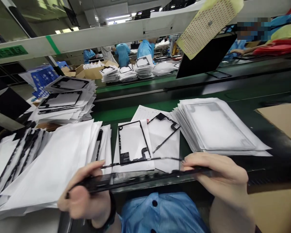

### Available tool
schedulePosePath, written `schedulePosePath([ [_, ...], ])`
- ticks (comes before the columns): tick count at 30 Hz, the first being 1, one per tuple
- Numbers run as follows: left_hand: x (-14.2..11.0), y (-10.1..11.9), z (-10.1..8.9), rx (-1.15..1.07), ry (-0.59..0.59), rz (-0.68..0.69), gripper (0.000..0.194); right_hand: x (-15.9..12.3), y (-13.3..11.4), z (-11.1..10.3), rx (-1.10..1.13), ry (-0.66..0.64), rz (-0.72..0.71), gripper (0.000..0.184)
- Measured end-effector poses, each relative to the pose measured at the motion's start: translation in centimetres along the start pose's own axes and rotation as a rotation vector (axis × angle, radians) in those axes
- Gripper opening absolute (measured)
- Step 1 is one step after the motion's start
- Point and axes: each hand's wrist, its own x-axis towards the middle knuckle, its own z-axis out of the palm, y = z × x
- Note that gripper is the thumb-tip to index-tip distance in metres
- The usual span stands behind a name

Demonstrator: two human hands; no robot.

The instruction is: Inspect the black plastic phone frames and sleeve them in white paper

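Note:
Both hands grip a thin black rectangular frame (145,182), tilted nearly edge-on close to my body. My left hand (86,195) is closed around its left end, thumb toward me. At the right end, my right hand (218,173) pinches it between thumb and fingers. Just beyond lies another black frame (119,142) on white sheets, with a dark square patch at its lower left corner. Beside that, a third black frame (166,139) rests turned at an angle on white paper, partly covered by a sheet.
A stack of white sleeves (218,126) stands at the right. Large white sheets (55,165) and sleeved frames lie at the left, with another frame pile (63,100) behind. Cardboard (281,123) is at far right. A rail (99,35) crosses above; people in blue work beyond.

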Motion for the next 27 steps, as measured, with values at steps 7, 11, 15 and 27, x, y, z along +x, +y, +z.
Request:
schedulePosePath([
  [7,2.2,-3.6,0.6,-0.181,0.134,-0.392,0.057,-0.5,-1.3,1.1,0.247,0.029,-0.136,0.021],
  [11,2.2,-4.9,0.9,-0.279,0.114,-0.405,0.056,-0.4,-2.2,1.8,0.212,0.008,-0.179,0.023],
  [15,2.2,-5.5,0.4,-0.333,0.092,-0.468,0.059,0.2,-2.8,1.7,0.248,-0.016,-0.237,0.022],
  [27,2.4,-5.2,-1.1,-0.283,-0.017,-0.469,0.045,1.5,-3.7,1.6,0.272,-0.088,-0.285,0.015],
])
